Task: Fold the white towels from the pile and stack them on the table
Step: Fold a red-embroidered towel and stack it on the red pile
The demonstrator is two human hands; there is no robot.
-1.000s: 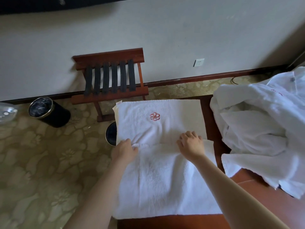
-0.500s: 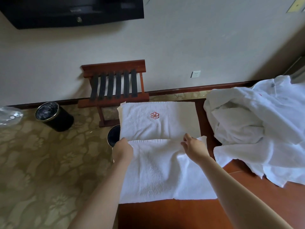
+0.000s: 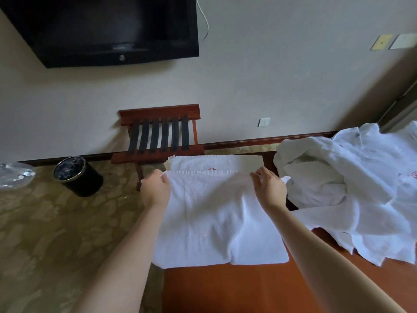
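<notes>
Across brown table (image 3: 225, 290), folding towel (image 3: 214, 218) over: left hand (image 3: 154, 188) pinching a corner, right hand (image 3: 269, 189) hold unclear (next, probably squaring edges).

Dim, soft light from the right; luggage rack (image 3: 159, 134) shadow thrown left onto wall (image 3: 270, 75); frame edges bowed by wide-angle lens; slightly soft detail throughout.

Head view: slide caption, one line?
Left hand and right hand hold the white towel mid-fold on the table, beside the pile.
</notes>
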